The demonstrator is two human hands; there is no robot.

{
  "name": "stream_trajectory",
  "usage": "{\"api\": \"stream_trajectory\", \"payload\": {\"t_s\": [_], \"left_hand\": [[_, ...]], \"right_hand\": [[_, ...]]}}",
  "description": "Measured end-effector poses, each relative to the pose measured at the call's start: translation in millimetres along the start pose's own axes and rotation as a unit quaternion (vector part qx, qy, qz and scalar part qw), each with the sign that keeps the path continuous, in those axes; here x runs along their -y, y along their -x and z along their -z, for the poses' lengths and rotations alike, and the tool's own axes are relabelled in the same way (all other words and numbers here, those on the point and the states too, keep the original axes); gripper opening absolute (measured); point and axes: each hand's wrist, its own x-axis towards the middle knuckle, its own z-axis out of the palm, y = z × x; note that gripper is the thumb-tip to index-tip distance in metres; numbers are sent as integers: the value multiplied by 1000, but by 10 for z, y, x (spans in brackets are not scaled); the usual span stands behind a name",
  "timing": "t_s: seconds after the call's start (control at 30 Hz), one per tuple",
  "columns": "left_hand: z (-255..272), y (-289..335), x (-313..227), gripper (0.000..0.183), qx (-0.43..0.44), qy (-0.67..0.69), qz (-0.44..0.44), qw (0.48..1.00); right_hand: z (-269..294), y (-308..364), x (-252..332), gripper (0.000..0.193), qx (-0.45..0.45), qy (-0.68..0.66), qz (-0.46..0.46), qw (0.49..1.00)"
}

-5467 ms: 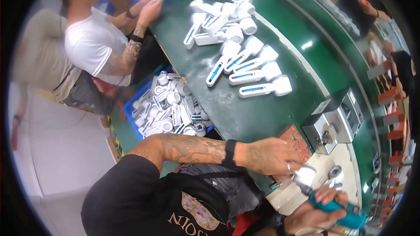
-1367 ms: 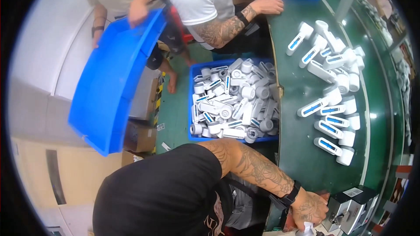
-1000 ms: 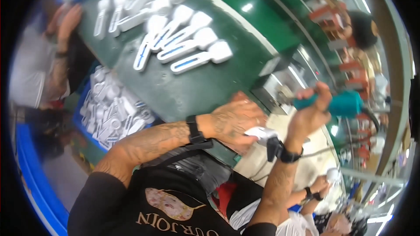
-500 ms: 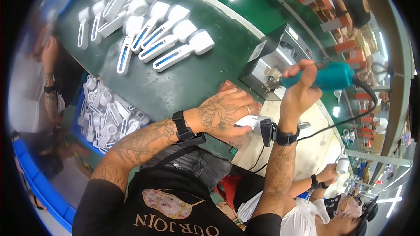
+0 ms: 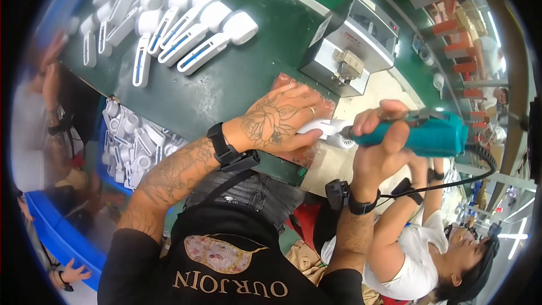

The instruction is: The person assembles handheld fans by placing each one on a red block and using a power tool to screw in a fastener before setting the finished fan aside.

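Note:
A white shower head (image 5: 337, 140) lies at the right edge of a reddish-brown pad (image 5: 280, 83) on the green table. My left hand (image 5: 274, 120) is closed on its handle, pressing it against the pad; the fingers cover much of it. In my right hand (image 5: 379, 146) I grip a teal electric screwdriver (image 5: 432, 134), held roughly level. Its tip points left and meets the shower head, though the exact contact point is hard to make out. Beyond my hands stands a silver and black screw feeder (image 5: 343, 45) with a metal fitting on its front.
Several white shower heads (image 5: 195, 45) with blue strips lie at the table's far left. More fill a blue bin (image 5: 105, 161) below the table edge. A black cable (image 5: 480, 176) hangs from the screwdriver. A co-worker (image 5: 415, 248) sits close at right; another person (image 5: 36, 135) is at left.
My right hand has brought the screwdriver from the screw feeder's front down to the shower head. My left hand still holds the shower head. The co-worker's arm at right has moved nearer my wrist.

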Motion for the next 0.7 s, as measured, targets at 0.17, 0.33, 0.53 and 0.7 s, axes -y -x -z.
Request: {"api": "stream_trajectory", "payload": {"t_s": [0.17,0.33,0.53,0.7], "left_hand": [[-54,30,41,40,3,1,4,1000],[-76,35,47,34,-5,-2,5,1000],[-44,15,46,38,-23,-17,-20,999],[58,-16,-5,36,-29,13,-45,998]], "right_hand": [[78,173,0,55,20,-62,-7,998],[63,190,-82,51,18,-78,-6,997],[-50,195,-198,45,12,-59,22,998],[116,245,-292,36,35,-124,-10,992]]}}
